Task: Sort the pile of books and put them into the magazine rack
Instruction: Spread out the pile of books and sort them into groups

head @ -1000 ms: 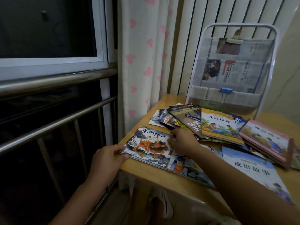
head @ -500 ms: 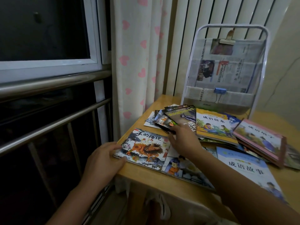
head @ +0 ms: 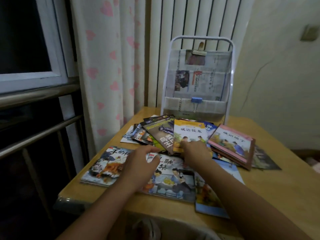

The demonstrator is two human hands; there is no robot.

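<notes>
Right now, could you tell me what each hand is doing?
Left hand: open, fingers loosely curled above the picture book, holding nothing.
Right hand: on the yellow book; grip cannot be told.

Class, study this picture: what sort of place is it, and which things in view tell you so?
Probably a room in a home, maybe a child's: a heart-print curtain by a window, a radiator, and children's picture books on a small wooden table.

two bare arms, no sleeves, no rings or watch on the left hand [head: 138, 163] or right hand [head: 196, 153].
</notes>
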